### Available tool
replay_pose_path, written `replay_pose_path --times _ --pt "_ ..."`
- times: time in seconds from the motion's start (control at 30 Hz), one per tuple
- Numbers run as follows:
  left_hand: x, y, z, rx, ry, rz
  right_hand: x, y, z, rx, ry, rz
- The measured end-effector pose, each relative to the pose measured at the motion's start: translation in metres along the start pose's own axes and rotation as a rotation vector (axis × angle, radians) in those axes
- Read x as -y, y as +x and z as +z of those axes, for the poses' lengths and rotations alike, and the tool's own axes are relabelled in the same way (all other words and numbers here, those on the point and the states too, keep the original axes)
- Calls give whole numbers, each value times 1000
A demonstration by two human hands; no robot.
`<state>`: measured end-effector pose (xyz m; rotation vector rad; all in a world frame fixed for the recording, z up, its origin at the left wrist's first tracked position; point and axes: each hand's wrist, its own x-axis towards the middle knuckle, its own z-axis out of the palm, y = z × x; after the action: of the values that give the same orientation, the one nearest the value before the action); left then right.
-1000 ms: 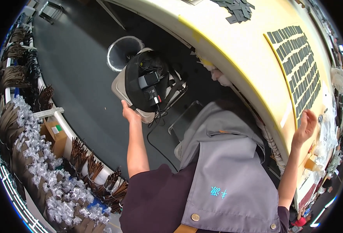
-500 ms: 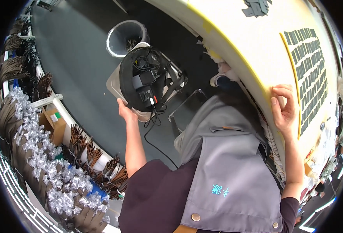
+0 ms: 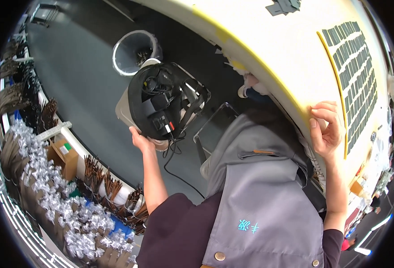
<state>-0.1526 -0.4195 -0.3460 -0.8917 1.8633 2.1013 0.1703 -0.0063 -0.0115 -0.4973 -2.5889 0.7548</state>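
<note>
A beige stool [image 3: 123,109] carries a black bag [image 3: 139,89] with cables, dark electronic boxes [image 3: 159,120] and straps. My left hand [image 3: 141,140] grips the lower left edge of the stool seat, its fingers partly hidden behind it. A black cable hangs down beside that hand. My right hand [image 3: 325,127] rests at the yellow-edged cream table [image 3: 268,40], fingers loosely curled and apart with nothing in them, just left of rows of dark strips [image 3: 358,89]. My grey apron [image 3: 259,196] fills the lower middle.
A round lined bin [image 3: 121,49] stands beyond the stool on the dark floor. A metal-framed seat [image 3: 203,129] is beside the apron. Bundles with silvery wrappings [image 3: 49,192], brown rods [image 3: 94,169] and a cardboard box [image 3: 60,158] line the left. A shoe [image 3: 246,91] shows under the table.
My right hand has moved from beside the dark strips leftward and up onto the table's yellow edge. My left hand stays at the stool, which has shifted slightly left in view.
</note>
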Motion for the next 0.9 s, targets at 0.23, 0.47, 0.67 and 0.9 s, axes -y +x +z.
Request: replay_pose_path --times 0.23,0.47,0.67,0.9 --pt "-9 -2 -12 -40 28 -14 -8 8 -4 -42 15 -63" --pt "-10 3 -21 -73 15 -35 -8 6 -9 -93 7 -80" --pt "-40 -4 -41 -227 513 421 1 3 -11 -124 43 -78" --pt "-85 -201 86 602 791 1280 7 -24 -17 -239 47 -64"
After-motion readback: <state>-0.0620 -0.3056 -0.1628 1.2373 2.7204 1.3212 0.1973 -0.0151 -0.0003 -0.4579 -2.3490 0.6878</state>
